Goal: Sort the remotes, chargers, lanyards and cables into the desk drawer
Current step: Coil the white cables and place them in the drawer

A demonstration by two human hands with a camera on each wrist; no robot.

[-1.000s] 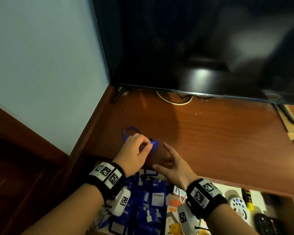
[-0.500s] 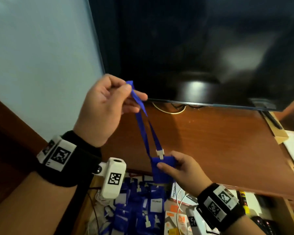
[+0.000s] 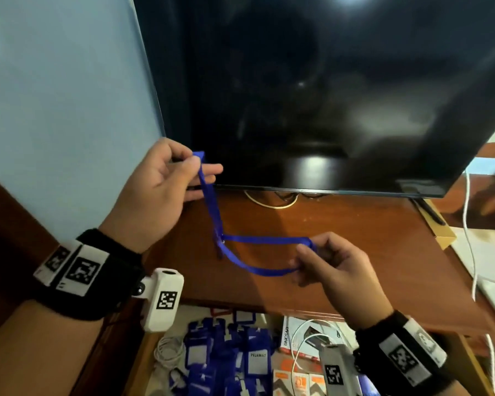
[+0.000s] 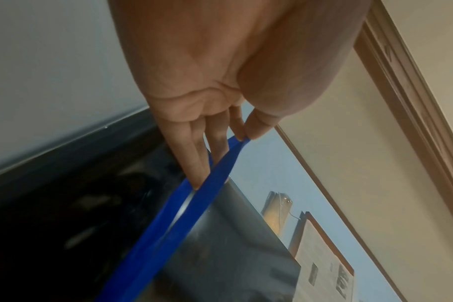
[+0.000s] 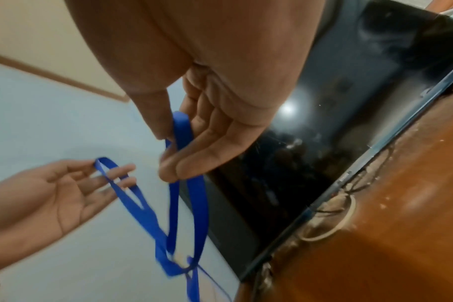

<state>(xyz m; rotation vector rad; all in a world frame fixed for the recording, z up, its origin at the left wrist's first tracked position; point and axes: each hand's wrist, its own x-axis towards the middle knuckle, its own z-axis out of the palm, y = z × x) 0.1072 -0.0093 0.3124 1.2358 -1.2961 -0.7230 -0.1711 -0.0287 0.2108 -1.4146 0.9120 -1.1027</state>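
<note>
A blue lanyard (image 3: 216, 221) hangs in the air above the wooden desk top (image 3: 340, 241), held by both hands. My left hand (image 3: 157, 192) pinches one end of its strap (image 4: 236, 147) between thumb and forefinger, up by the television's lower left corner. My right hand (image 3: 335, 267) holds the other loop (image 5: 180, 130) between thumb and fingers, lower and to the right. The two loops (image 5: 168, 230) meet at a clip that hangs between the hands. Below the desk edge, the open drawer (image 3: 482, 370) holds several blue badge holders (image 3: 226, 355) with lanyards.
A large black television (image 3: 326, 95) stands at the back of the desk, with a white cable (image 3: 269, 202) coiled under it. A pale blue wall (image 3: 63, 110) is on the left. The drawer also holds a coiled white cable (image 3: 169, 352) and orange charger boxes (image 3: 295, 378).
Both hands lifted the lanyard off the desk. Since half a second ago, my right hand has moved right and pulled the lower loop out sideways; the left hand stays raised.
</note>
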